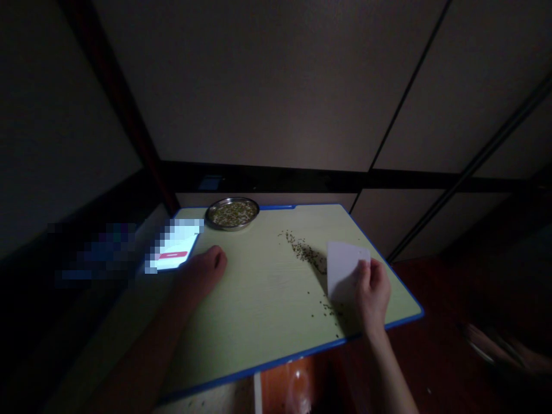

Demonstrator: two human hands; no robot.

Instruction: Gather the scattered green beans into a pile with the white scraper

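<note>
My right hand (pixel 374 287) grips a white card (pixel 345 267) by its right side, holding it on edge over the right part of the table (pixel 259 299). Small dark seeds or grains (pixel 304 251) lie in a streak just left of the card. A few more are scattered below its lower edge. My left hand (pixel 211 261) rests on the table with its fingers curled in; whether it holds anything is hidden. Near the back left corner stands a round metal plate (pixel 233 227) with greenish and brown grains spread in it.
A lit phone or tablet screen (pixel 175 247), partly blurred out, is at the left beside my left forearm. Dark cabinet panels (pixel 267 103) rise behind the table's blue edge. At lower right, a person's foot (pixel 485 342) shows on the dark red floor.
</note>
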